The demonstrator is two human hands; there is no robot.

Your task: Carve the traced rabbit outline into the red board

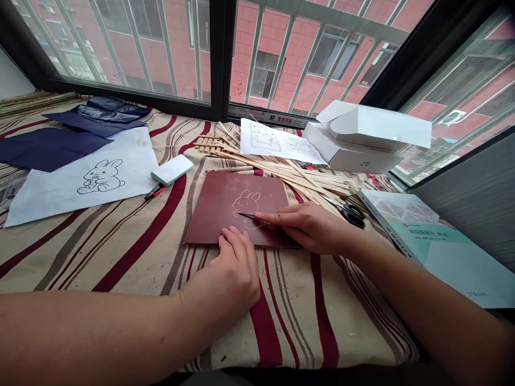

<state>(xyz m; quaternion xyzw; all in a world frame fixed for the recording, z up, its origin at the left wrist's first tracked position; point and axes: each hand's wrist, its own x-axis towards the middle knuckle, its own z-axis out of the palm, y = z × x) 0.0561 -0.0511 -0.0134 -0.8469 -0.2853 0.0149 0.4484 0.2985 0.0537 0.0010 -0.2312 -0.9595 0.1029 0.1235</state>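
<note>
A reddish-brown board (213, 206) lies on the striped cloth, with a rabbit outline (246, 203) in pale lines on its right half. My right hand (311, 225) is closed round a thin dark pointed tool (246, 215), its index finger stretched along it and its tip at the rabbit drawing. Most of that tool is hidden in the hand. My left hand (239, 262) presses its bent fingertips on the board's near edge, fingers together; its thumb is hidden. On the left, a white sheet (137, 161) bears a similar rabbit in black lines.
Dark blue sheets (48, 147) overlap the paper. A white-topped eraser-like block (172, 169) and a pen (155, 192) lie left of the board. Behind are wooden strips (289, 174), a printed sheet (277, 142) and a white box (362, 139). Scissors (352, 214) and a book (434, 241) lie right.
</note>
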